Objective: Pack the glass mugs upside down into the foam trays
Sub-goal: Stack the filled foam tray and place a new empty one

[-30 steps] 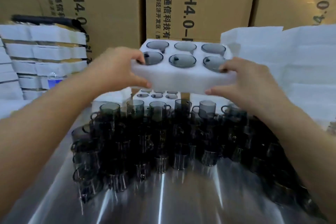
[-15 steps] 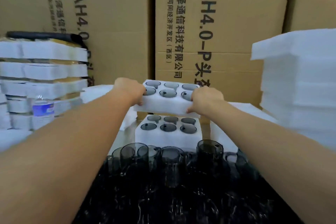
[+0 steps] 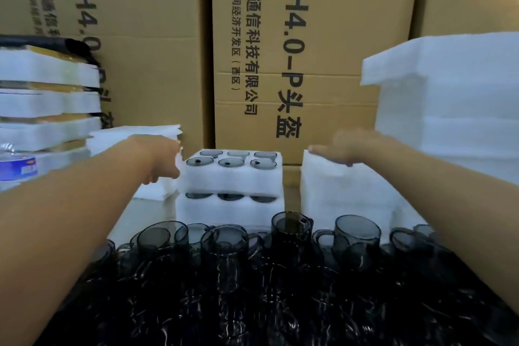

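The glass mugs (image 3: 224, 247) at lower centre seem fragile and slippery, best gripped around the body; right hand (image 3: 348, 149) has straight fingers, left hand (image 3: 161, 159) I cannot tell

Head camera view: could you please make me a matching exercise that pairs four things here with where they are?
Things:
1. top foam tray
2. right hand
3. loose glass mugs
4. water bottle

Places:
A. at the far left edge
B. stacked on another filled tray
C. crowded in the foreground
D. stretched flat at the top of the white foam stack

Pairs: 1-B; 2-D; 3-C; 4-A
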Action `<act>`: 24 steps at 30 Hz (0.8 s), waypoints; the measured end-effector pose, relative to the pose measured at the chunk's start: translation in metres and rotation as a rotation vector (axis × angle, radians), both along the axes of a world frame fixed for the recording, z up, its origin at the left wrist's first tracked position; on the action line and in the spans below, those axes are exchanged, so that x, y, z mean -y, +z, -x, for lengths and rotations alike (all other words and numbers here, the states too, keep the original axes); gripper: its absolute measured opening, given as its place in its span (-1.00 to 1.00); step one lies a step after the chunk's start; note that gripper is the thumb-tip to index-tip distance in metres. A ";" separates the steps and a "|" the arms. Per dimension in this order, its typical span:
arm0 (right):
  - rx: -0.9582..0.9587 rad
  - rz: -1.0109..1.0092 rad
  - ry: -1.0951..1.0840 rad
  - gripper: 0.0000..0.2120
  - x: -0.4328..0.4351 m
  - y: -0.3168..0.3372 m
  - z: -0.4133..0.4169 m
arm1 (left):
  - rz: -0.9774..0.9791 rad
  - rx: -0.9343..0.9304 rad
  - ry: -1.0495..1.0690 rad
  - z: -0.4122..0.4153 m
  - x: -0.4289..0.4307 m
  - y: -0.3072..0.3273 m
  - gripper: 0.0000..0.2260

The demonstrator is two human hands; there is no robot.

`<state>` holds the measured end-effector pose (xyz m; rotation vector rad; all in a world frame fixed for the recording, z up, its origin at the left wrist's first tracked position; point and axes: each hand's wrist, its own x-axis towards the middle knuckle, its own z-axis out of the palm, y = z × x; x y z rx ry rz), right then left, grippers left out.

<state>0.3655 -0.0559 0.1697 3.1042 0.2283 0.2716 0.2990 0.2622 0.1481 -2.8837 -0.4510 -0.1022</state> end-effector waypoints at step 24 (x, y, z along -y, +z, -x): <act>0.361 -0.711 0.390 -0.84 0.096 0.011 0.262 | 0.849 0.772 -0.391 0.207 0.127 0.070 -0.25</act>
